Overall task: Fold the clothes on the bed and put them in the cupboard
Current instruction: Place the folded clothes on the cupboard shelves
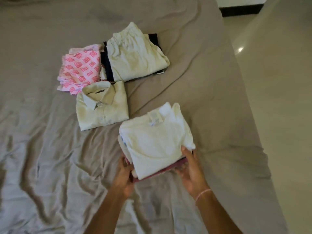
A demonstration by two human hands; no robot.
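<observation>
The stack (155, 142), with a white shirt on top, was at the near right part of the bed (50, 149). The left hand (124, 174) and right hand (190, 171) gripped its near corners, fingers curled under it, probably so that it could be lifted whole without unfolding. Behind it lay the folded shirt (101, 107), the pink pile (79, 68) and the cream pile (135, 54), close together.

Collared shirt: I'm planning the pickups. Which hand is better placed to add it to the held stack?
Probably left. The left hand holds the stack on the side where the collared shirt lies; the right hand grips the far side.
</observation>
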